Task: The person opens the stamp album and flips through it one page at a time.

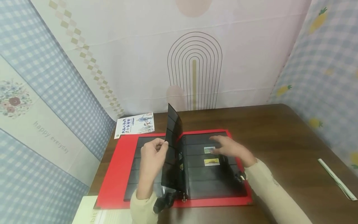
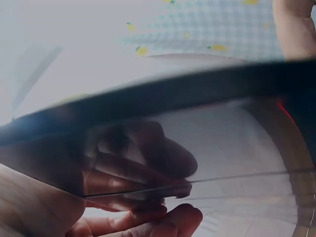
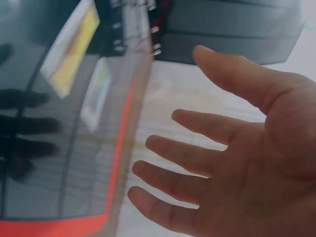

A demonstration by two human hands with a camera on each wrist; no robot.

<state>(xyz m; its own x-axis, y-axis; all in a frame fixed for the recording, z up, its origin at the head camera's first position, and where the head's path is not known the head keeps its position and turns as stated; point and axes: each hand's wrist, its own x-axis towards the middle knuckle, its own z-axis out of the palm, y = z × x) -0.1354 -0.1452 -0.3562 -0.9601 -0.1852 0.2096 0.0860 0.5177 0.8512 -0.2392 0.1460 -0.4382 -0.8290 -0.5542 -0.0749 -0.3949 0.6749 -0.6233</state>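
Observation:
A red stamp album (image 1: 112,174) lies spread on the table, with black pocketed pages. One black page (image 1: 174,124) stands nearly upright at the middle, its edge pinched by my left hand (image 1: 152,155) between thumb and fingers. In the left wrist view this glossy page (image 2: 237,143) mirrors the fingers. Over the right-hand page (image 1: 207,186) hovers my right hand (image 1: 230,147), fingers spread, holding nothing. Below it sit a yellow stamp (image 1: 211,162) and a bluish-green stamp (image 1: 208,150), each in its own row. The right wrist view shows both stamps blurred, beside the open palm (image 3: 237,163).
A white booklet (image 1: 134,124) with blue lettering lies behind the album's left corner. Pale books or papers (image 1: 112,216) stick out at the front left. A thin white-and-green strip (image 1: 337,179) lies on the brown table (image 1: 293,149) at the right. Cloth hangs around the table.

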